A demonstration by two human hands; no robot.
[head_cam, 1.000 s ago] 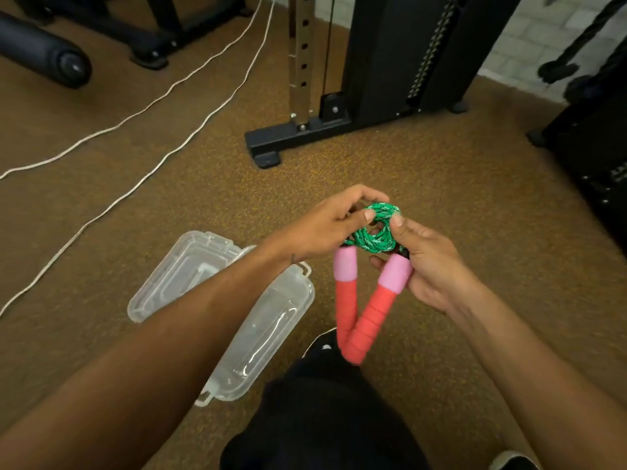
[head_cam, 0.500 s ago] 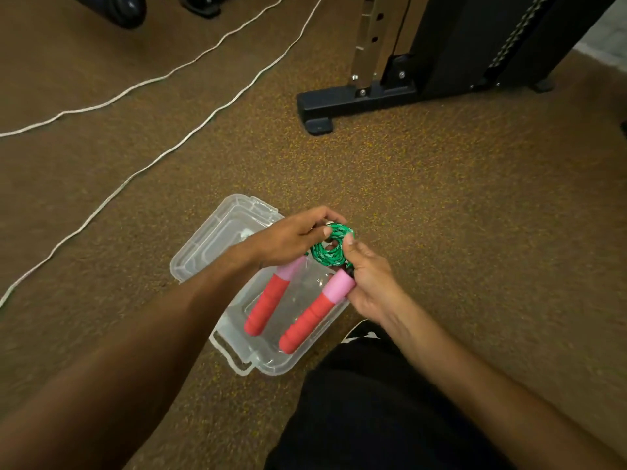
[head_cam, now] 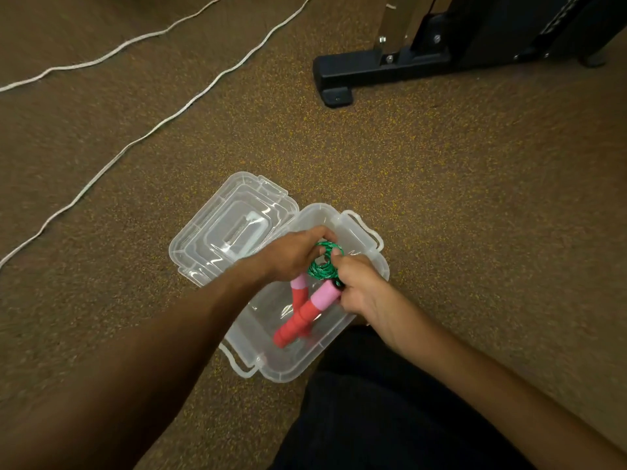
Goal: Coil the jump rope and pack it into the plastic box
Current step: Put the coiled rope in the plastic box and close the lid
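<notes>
The jump rope is a tight green coil (head_cam: pixel 323 266) with two red handles (head_cam: pixel 298 317) capped in pink. Both of my hands hold it over the clear plastic box (head_cam: pixel 369 262). My left hand (head_cam: pixel 295 254) pinches the coil from the left. From the right, my right hand (head_cam: pixel 359 286) grips the coil and the top of one handle. The handles cross each other and point down into the box, their red ends near its floor. The hinged lid (head_cam: pixel 230 228) lies open flat to the box's left.
The box sits on brown speckled carpet. Two white cords (head_cam: pixel 159 123) run across the floor at the left. The black base of a gym machine (head_cam: pixel 376 71) stands at the upper right. My dark-clothed knee (head_cam: pixel 373 401) is just below the box.
Both hands have carried the coiled rope down and left from mid-air into the open box. The handles, apart before, now cross inside it.
</notes>
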